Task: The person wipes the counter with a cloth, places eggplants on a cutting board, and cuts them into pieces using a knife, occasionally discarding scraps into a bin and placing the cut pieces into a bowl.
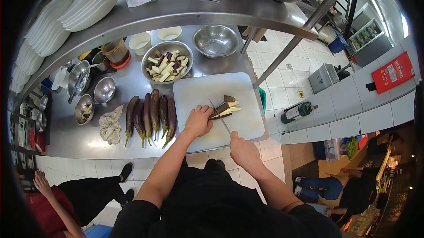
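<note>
On the white cutting board (198, 87), my left hand (198, 121) presses down on cut eggplant pieces (229, 106), its fingers bent over them. My right hand (245, 152) is wrapped round the handle of a knife (223, 121). The blade slants up and left across the eggplant, close to my left fingertips. Pale flesh and dark purple skin show on the pieces right of the blade. Left of the board lie several whole eggplants (146, 116) side by side, stems toward me. A steel bowl of cut eggplant (167, 79) stands behind the board.
A steel colander (215, 41) sits at the back, under an overhead shelf (185, 17) with stacked white plates (95, 6). A crumpled cloth (110, 125) and small steel bowls (104, 90) are at left. Other people (66, 202) stand at lower left and lower right.
</note>
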`<state>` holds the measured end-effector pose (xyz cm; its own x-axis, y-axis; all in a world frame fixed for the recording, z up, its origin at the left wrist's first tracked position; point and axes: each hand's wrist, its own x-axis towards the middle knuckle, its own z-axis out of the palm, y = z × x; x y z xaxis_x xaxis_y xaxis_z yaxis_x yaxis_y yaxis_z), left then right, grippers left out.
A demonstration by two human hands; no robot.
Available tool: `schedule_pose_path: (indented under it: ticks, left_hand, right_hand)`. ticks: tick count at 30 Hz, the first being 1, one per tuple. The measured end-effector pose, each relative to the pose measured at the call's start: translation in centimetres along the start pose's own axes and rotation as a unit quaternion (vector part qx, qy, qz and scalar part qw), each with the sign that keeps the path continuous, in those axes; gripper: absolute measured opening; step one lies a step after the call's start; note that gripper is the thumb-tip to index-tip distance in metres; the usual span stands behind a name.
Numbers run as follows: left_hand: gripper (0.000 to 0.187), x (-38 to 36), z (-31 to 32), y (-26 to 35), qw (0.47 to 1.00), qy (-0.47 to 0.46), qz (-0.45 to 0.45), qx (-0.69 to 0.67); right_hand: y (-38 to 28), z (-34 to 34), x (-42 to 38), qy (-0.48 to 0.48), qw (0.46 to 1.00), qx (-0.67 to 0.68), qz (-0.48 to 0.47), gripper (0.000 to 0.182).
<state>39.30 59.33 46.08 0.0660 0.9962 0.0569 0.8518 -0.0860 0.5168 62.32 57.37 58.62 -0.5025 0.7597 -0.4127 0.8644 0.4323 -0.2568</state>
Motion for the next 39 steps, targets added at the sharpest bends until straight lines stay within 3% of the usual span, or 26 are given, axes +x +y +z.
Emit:
schedule_pose_path:
  ticks: [5, 8, 10, 12, 16, 24, 29, 32, 34, 36, 38, 39]
  left_hand:
    - [0.043, -0.1, 0.4, -0.3, 1.0, 0.002, -0.005, 0.002]
    - [0.045, 0.2, 0.4, -0.3, 1.0, -0.003, -0.011, -0.002]
    - [0.046, -0.2, 0.4, -0.4, 1.0, -0.002, -0.015, -0.003]
    - [0.045, -1.1, 0.0, -0.9, 0.995, 0.058, -0.028, -0.076]
    - [0.04, -3.5, -0.9, -2.2, 0.991, 0.09, -0.027, -0.09]
    - [0.035, -4.1, 0.6, -3.4, 0.987, 0.077, -0.024, -0.141]
    - [0.032, -4.3, 0.6, -3.0, 0.986, 0.06, -0.049, -0.146]
    - [0.032, -4.1, 1.5, -3.2, 0.988, 0.087, -0.042, -0.121]
    - [0.032, -4.2, 1.5, -2.9, 0.988, 0.114, -0.038, -0.099]
    - [0.032, -4.2, 0.7, -1.4, 0.96, 0.137, -0.135, -0.205]
    - [0.031, -2.4, 1.0, 0.6, 0.955, 0.168, -0.096, -0.226]
    - [0.031, -1.6, 1.5, 1.9, 0.947, 0.196, -0.066, -0.248]
  right_hand:
    - [0.0, 0.1, 0.0, -0.019, 1.0, 0.018, 0.014, 0.018]
    - [1.3, 4.3, 3.7, 0.008, 0.999, 0.038, 0.005, 0.018]
    - [1.7, 7.7, 8.5, 0.091, 0.995, 0.047, -0.022, 0.017]
    - [1.0, 5.4, 9.8, 0.095, 0.994, 0.043, -0.026, 0.017]
    - [-0.6, 2.0, 5.8, 0.077, 0.995, 0.052, -0.037, 0.018]
    - [-1.0, 3.0, -0.2, -0.005, 0.997, 0.056, -0.058, 0.019]
    - [-0.6, 8.4, 5.6, 0.054, 0.995, 0.065, -0.059, 0.018]
    - [-0.6, 6.8, 7.5, 0.088, 0.99, 0.084, -0.071, 0.016]
    - [0.2, 3.5, 4.9, 0.086, 0.982, 0.167, -0.034, 0.018]
    - [3.9, 5.0, 3.7, 0.145, 0.969, 0.194, -0.047, 0.021]
    - [8.1, 6.4, 2.3, 0.21, 0.951, 0.218, -0.061, 0.024]
    - [10.1, 7.1, 1.4, 0.162, 0.915, 0.37, -0.01, 0.026]
